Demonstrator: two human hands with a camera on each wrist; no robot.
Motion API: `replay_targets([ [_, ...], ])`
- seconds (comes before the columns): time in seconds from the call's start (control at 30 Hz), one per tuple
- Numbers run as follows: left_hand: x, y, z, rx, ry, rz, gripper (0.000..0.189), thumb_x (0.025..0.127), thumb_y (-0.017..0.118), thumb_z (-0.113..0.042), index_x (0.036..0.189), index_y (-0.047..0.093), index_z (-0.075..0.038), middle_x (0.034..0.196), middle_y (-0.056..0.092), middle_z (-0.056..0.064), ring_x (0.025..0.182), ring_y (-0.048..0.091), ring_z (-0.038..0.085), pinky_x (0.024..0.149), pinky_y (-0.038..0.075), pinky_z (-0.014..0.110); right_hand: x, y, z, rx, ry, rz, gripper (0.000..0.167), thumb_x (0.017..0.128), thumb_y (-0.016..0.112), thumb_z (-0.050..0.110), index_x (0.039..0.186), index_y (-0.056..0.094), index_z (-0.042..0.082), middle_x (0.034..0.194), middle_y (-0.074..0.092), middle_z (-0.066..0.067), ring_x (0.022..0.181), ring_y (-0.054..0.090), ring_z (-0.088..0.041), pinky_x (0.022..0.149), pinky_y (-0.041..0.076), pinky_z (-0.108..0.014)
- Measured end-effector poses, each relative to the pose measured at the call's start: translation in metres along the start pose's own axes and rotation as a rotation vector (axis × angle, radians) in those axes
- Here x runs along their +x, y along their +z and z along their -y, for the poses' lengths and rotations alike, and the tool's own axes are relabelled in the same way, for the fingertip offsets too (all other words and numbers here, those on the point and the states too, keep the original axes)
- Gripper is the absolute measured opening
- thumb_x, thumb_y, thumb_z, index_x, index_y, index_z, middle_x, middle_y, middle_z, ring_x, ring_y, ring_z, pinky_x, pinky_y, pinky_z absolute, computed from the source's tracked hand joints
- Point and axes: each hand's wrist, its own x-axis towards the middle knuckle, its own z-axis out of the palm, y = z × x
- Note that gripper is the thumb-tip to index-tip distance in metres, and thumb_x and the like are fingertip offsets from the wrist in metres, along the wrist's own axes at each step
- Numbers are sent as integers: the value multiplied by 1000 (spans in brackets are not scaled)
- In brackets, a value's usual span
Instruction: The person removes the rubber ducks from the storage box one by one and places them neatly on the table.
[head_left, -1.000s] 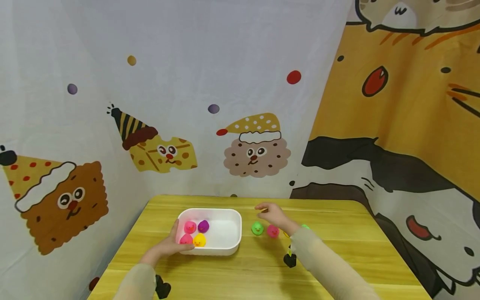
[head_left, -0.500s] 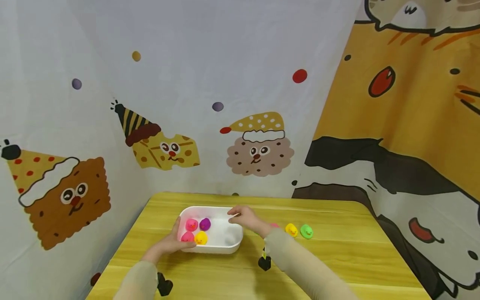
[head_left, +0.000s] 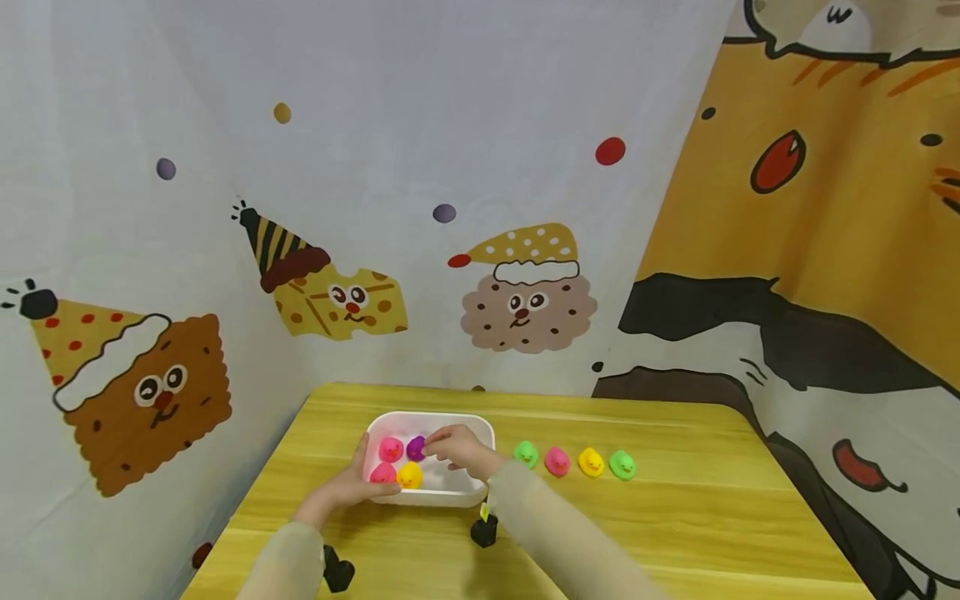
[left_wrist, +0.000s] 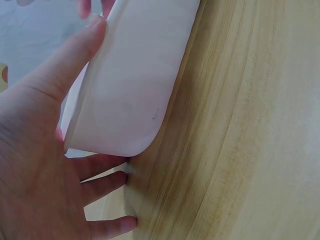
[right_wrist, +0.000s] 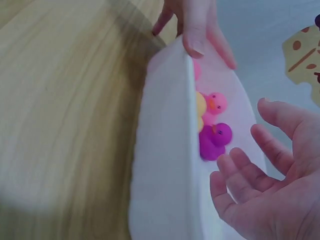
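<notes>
A white plastic tub (head_left: 442,499) stands on the table. Inside, toward its left end, are a purple rubber duck (head_left: 415,448), two pink rubber ducks (head_left: 391,450) and a yellow rubber duck (head_left: 409,476). My left hand (head_left: 347,488) grips the tub's near left corner, thumb along the near rim and fingers at the left end. Over the tub's right half is my right hand (head_left: 463,451), its fingertips close to the purple duck. In the right wrist view its fingers are loosely bent and hold nothing; whether they touch the duck I cannot tell.
Right of the tub, a row of rubber ducks sits on the wooden table (head_left: 675,508): green (head_left: 527,454), pink (head_left: 557,462), yellow (head_left: 591,462) and green (head_left: 622,465). A printed cloth (head_left: 420,100) hangs behind the table.
My right hand has moved left, from above the row of ducks to over the tub, uncovering the row. The left hand stays on the tub. The head view has shifted slightly.
</notes>
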Motion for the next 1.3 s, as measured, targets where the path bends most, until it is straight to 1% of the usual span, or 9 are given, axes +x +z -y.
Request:
replay_targets([
  [0.1,-3,1,-6,2,-10,7,125,79,79,-35,151,-17,-3,155,-3,33,134,20,55,107,19,68,2,10,-5,35,55,-1,25,85,73,17,106,69,4,94,66,0,88,59,-27,77,53,-48],
  [0.27,-5,2,-9,11,-1,-5,123,80,79,-31,150,-17,-1,154,-1,35,134,20,56,107,20,67,6,24,-11,45,82,15,28,84,75,18,107,69,4,93,63,0,87,59,-29,73,53,-44],
  [0.4,-7,1,-9,18,-6,-11,123,79,80,-33,151,-15,-1,154,1,35,133,22,56,106,20,68,6,32,-11,32,92,13,27,83,75,16,107,70,5,84,60,1,74,54,-21,62,50,-34],
  [0.53,-8,2,-9,14,0,-18,124,78,81,-34,151,-14,0,153,4,37,133,24,57,106,20,70,5,37,-11,32,111,17,25,82,75,14,106,71,6,70,53,2,60,43,-15,51,39,-25],
  [0.7,-7,3,-10,4,6,-16,124,78,81,-33,150,-14,1,153,2,37,133,22,57,105,20,70,7,40,-15,51,135,27,27,81,75,12,107,71,7,58,41,5,52,33,-12,46,28,-21],
  [0.93,-6,3,-11,0,-19,-31,124,78,81,-30,151,-14,-2,154,3,36,134,23,55,106,21,69,12,42,-20,33,109,24,25,78,78,11,102,73,7,69,56,4,48,32,-10,42,25,-20],
  [1.1,-7,3,-13,-4,-22,-27,126,77,81,-33,151,-15,-2,154,2,36,134,21,57,104,20,71,15,43,-22,13,97,19,24,77,79,11,100,74,6,59,49,5,42,28,-6,40,23,-19],
  [1.17,-6,3,-12,6,-20,-12,126,78,80,-37,151,-17,-3,154,1,36,134,18,58,104,18,71,16,43,-21,11,94,18,23,76,80,10,98,74,6,56,47,6,41,27,-6,39,23,-19],
  [1.3,-5,3,-9,11,-14,-8,130,75,80,-45,151,-18,-5,153,2,37,134,17,58,104,17,73,14,44,-20,-19,76,14,24,73,81,8,96,73,4,61,53,7,40,26,-6,40,23,-19],
])
